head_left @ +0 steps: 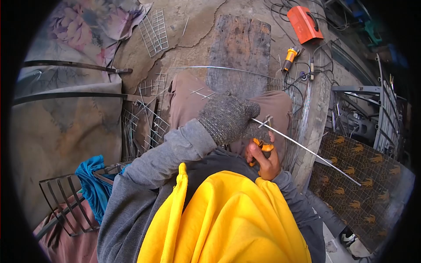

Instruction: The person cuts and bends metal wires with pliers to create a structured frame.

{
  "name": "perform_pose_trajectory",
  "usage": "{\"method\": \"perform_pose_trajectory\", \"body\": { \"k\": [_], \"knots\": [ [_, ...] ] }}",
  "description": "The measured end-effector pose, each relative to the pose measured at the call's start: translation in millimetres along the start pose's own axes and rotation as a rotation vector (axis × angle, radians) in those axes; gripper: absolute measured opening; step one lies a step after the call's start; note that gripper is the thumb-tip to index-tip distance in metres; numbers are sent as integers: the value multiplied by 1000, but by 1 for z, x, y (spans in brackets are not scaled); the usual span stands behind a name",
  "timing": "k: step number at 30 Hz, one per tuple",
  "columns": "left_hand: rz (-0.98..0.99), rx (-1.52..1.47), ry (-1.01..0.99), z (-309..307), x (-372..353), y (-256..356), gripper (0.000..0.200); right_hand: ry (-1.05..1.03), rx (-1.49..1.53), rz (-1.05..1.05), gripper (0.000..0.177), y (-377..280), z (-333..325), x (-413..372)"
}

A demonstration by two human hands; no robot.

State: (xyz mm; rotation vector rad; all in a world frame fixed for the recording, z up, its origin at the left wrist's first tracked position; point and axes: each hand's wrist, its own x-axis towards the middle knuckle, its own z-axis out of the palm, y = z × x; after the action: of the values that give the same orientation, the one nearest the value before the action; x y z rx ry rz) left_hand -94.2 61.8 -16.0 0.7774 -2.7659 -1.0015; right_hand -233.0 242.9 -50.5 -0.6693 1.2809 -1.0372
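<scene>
My left hand (226, 118), in a grey knitted glove, is closed around a thin metal rod (307, 150) over my lap. One end of the rod reaches down to the right; short crossed wires (202, 93) stick out on the glove's other side. My right hand (266, 161) is bare and wrapped round the orange and black handles of pliers (263, 147). The metal jaws (266, 121) of this tool are at the rod, just right of the glove. Part of the pliers is hidden by my fingers.
A wooden board (239, 52) lies ahead. Wire grids (154, 33) lie at the upper left, with more wire mesh (302, 101) right of my knee. An orange power tool (289, 59), cables and a red-orange machine (304, 25) are at the upper right. Patterned sheet (355, 184) lies lower right.
</scene>
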Motion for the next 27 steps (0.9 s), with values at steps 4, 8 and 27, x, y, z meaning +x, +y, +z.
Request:
{"method": "perform_pose_trajectory", "body": {
  "k": [4, 8, 27],
  "knots": [
    [-91, 36, -66, 2, 1, 1, 28, 89, -51, -32, 31, 2, 4, 3],
    [-139, 42, -97, 1, 2, 1, 28, 156, -179, -12, 31, -4, 5, 7],
    [-182, 23, -49, -9, 13, 2, 58, -455, 1001, 312, 21, -12, 6, 12]
  ]
}}
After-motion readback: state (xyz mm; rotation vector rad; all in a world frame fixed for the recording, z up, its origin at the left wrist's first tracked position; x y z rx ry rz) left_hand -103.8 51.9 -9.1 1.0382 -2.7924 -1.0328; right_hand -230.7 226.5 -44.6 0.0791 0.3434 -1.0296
